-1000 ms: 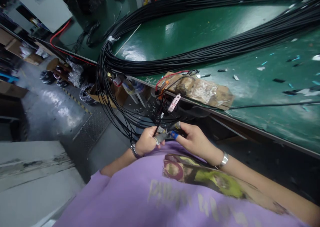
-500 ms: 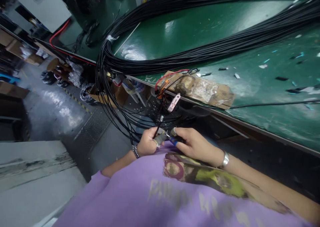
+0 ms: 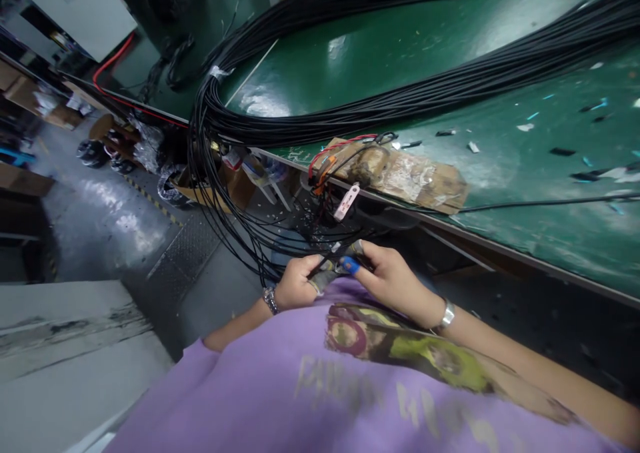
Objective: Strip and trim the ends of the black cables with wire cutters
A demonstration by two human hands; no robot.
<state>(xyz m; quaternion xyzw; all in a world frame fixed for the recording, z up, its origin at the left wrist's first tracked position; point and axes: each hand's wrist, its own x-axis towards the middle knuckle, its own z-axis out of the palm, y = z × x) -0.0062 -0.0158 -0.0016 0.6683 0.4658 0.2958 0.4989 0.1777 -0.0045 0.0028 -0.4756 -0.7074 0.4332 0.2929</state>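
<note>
In front of my purple shirt, both hands are close together, with grey coverings on several fingertips. My left hand is closed on a thin black cable, whose pale tip sticks out up and to the right. My right hand meets it from the right, fingers pinched at the cable near its end. Blue wrapping covers its thumb tip. The exact spot between the fingertips is small and partly hidden.
A large bundle of black cables loops over the green table and hangs off its edge. A taped wooden block with red and orange wires lies at the edge, near a pale pink tag. Cable scraps litter the right side.
The cable tip in my left hand has tilted down to the right, towards my right fingers. My right thumb has moved up and its blue wrapping shows more. The view has shifted slightly.
</note>
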